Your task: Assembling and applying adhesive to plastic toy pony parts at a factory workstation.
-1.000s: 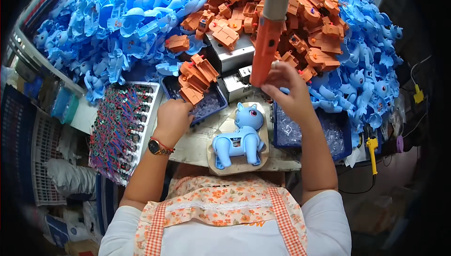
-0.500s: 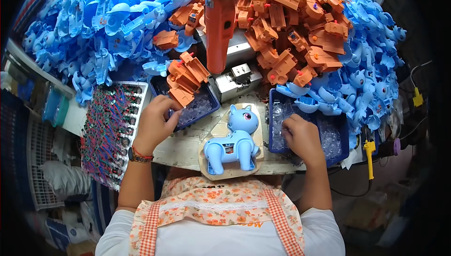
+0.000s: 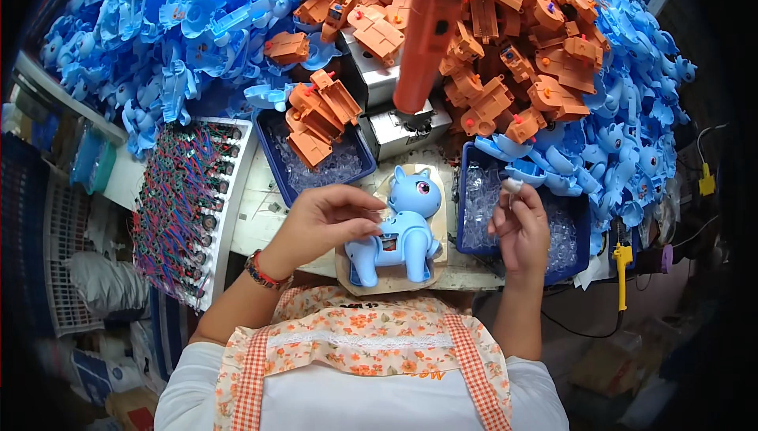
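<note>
From where I stand, the blue toy pony [image 3: 414,249] lies on its side in the lower middle of the frame, on a beige board [image 3: 391,281]. It is a glossy light blue, head toward the top, with a pointed ear and a dark-centred pink eye [image 3: 423,188]. Its rounded legs point down the frame, and a squarish opening [image 3: 389,244] in the flank shows darker parts inside.

The left hand [image 3: 335,222] reaches in beside the pony's back, thumb and fingers parted, nothing visible between them; I can't tell whether the fingertips touch the toy. The right hand [image 3: 523,233] is raised over the blue bin [image 3: 463,202] of clear pieces at right of centre, fingers curled. Something whitish shows at a fingertip, but I can't tell whether it is held. Above the pony, at top centre, hangs an orange tool [image 3: 430,44].
</note>
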{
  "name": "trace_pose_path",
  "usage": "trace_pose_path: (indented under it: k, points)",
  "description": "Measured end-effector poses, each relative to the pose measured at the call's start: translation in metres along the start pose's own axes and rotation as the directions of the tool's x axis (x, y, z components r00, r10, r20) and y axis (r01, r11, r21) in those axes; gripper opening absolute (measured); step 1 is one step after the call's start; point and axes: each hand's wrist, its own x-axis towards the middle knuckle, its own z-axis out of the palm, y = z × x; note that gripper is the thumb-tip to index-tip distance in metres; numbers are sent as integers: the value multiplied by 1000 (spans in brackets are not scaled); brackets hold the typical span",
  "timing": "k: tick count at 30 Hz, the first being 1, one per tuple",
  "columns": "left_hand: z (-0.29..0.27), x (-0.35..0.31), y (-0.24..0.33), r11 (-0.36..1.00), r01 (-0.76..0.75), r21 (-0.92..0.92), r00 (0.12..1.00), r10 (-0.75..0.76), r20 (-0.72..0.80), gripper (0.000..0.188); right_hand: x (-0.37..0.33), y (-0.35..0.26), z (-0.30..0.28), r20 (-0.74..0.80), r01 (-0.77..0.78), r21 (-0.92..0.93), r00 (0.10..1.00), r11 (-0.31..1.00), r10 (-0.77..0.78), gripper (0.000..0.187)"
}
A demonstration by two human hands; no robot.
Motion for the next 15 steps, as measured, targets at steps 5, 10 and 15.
trace_pose_path:
  k: [5,10,15]
  points:
    - [13,10,-4,1000,25,-19,999,-24,22,31,1,1,18,85,-150,299,988,942,130,43]
    - [16,12,-2,999,-28,22,999,27,38,37,-7,7,40,100,-105,-6,989,994,105,38]
    - [14,8,-6,999,-19,37,998,17,55,30,-12,7,40,182,-138,-60,972,989,147,36]
